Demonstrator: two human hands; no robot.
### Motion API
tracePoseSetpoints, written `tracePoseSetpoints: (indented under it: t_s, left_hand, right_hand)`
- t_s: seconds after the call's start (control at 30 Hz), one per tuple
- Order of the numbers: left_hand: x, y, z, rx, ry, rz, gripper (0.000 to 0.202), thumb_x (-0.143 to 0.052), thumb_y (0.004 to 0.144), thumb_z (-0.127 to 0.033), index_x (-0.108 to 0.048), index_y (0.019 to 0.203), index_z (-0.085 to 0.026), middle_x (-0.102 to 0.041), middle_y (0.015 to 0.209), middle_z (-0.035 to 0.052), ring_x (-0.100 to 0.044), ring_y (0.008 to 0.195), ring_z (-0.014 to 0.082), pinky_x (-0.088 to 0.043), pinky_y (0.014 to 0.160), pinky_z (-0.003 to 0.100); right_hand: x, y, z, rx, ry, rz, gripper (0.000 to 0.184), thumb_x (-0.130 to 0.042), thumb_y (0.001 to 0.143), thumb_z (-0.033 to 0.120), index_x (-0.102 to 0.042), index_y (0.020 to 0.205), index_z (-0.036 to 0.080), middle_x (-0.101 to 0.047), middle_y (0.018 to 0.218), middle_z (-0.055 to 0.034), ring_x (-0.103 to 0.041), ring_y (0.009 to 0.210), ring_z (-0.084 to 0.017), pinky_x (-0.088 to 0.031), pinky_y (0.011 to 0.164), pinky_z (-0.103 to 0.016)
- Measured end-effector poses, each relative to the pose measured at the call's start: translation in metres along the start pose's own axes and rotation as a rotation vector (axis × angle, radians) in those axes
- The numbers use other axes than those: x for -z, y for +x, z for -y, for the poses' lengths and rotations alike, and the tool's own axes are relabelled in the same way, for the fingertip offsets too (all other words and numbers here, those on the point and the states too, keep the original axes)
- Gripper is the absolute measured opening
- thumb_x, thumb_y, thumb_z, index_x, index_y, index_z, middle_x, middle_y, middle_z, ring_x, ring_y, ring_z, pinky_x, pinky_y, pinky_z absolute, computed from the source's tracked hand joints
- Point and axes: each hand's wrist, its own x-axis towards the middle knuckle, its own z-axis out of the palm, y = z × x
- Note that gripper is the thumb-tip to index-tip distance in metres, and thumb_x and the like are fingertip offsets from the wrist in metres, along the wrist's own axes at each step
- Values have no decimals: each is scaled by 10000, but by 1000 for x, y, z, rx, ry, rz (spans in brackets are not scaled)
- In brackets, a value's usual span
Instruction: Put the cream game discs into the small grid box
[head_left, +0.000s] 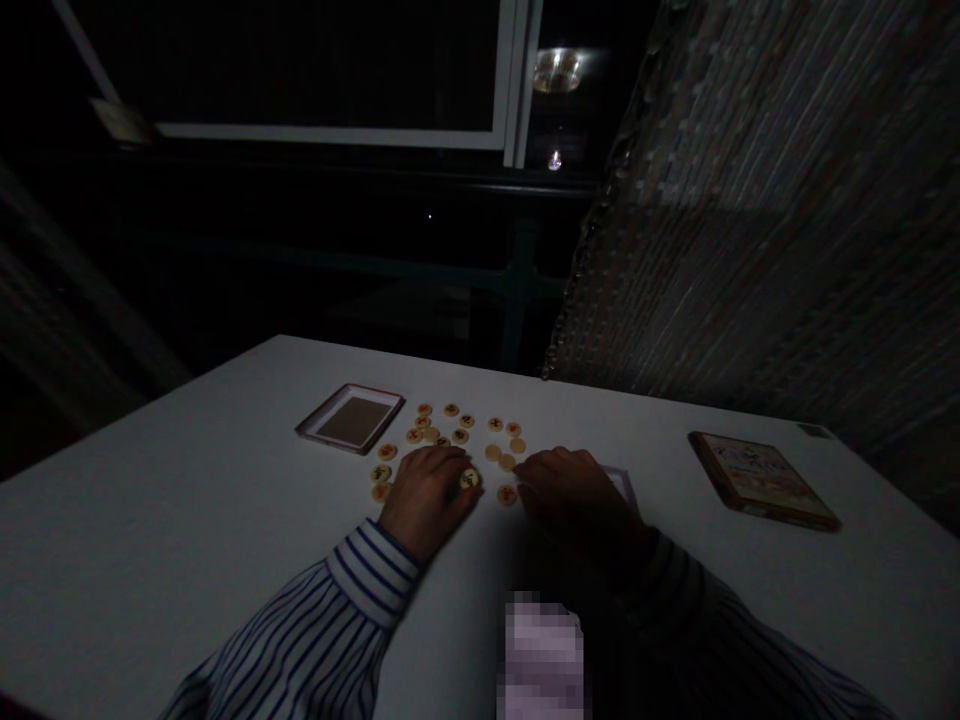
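Several round wooden game pieces (459, 436) with red or black marks lie scattered on a white table (187, 500). My left hand (429, 497) rests palm down among them, fingers curled, with one black-marked piece (469, 479) at its thumb side. My right hand (574, 498) lies in shadow just right of the pieces, fingers bent toward a red-marked piece (507, 495). Both arms wear striped sleeves. The light is too dim to tell whether either hand grips a piece.
An open shallow box tray (350, 418) lies left of the pieces. A flat printed box (761, 478) sits at the right. A white card edge (622, 484) shows behind my right hand. A woven curtain (750, 220) hangs at right, a dark window behind.
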Motion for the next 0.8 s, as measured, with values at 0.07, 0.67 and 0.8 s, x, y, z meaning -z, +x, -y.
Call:
tracePoseSetpoints:
  t_s: [0.07, 0.67, 0.8]
  left_hand:
    - [1, 0, -2, 6, -31, -6, 257, -516, 752, -324, -586, 960, -192, -613, 1009, 66, -519, 950, 224, -390, 835, 385]
    - [0, 1, -30, 158, -345, -132, 250, -554, 727, -350, -580, 932, -208, -644, 884, 31, -589, 797, 161, -469, 731, 301]
    - [2, 4, -41, 194, -418, -83, 282, -564, 717, -349, -582, 960, -206, -643, 882, 33, -581, 769, 157, -470, 709, 297]
  right_hand:
    - [0, 0, -2, 1, 6, -17, 253, -388, 833, 254, -555, 1008, 181, -595, 904, -60, -488, 825, -174, -304, 691, -318]
    - [33, -2, -8, -106, 1, -49, 260, -430, 820, 264, -563, 1029, 185, -616, 970, -60, -517, 900, -178, -326, 768, -319]
    - [39, -3, -10, -118, -4, -60, 259, -450, 811, 274, -573, 1020, 183, -620, 960, -62, -520, 902, -178, -328, 756, -314]
